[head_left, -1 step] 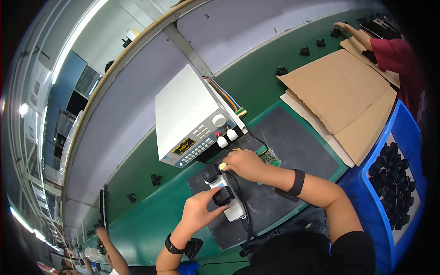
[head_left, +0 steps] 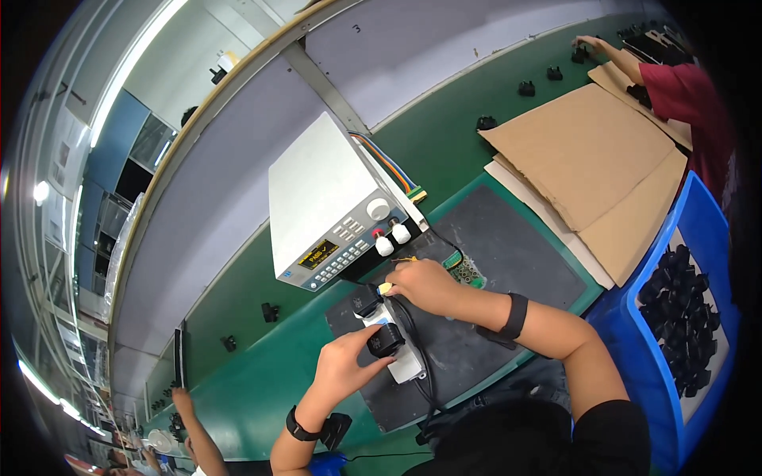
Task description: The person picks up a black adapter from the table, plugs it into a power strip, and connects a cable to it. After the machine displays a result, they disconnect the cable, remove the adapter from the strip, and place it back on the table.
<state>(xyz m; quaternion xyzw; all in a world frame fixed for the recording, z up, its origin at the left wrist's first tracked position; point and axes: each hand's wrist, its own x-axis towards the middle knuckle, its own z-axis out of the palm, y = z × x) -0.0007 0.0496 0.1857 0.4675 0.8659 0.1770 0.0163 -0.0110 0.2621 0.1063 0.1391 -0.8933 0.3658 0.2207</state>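
My left hand [head_left: 345, 366] grips a black plug adapter [head_left: 386, 339] that sits on a white power strip [head_left: 406, 366] on the black mat [head_left: 508, 266]. My right hand [head_left: 425, 285] is curled over the strip's far end. Its fingertips pinch a second black adapter [head_left: 367, 300], and a small yellow bit shows at them. A black cable runs from the strip toward me between my hands. Both wrists wear black bands.
A grey bench instrument [head_left: 329, 206] with knobs and a lit display stands just behind the mat, a small green circuit board [head_left: 468, 274] beside it. Cardboard sheets [head_left: 587, 151] and a blue bin of black adapters [head_left: 690, 317] lie right. A red-sleeved person [head_left: 683, 87] works far right. Another person's hand [head_left: 186, 408] reaches in at lower left.
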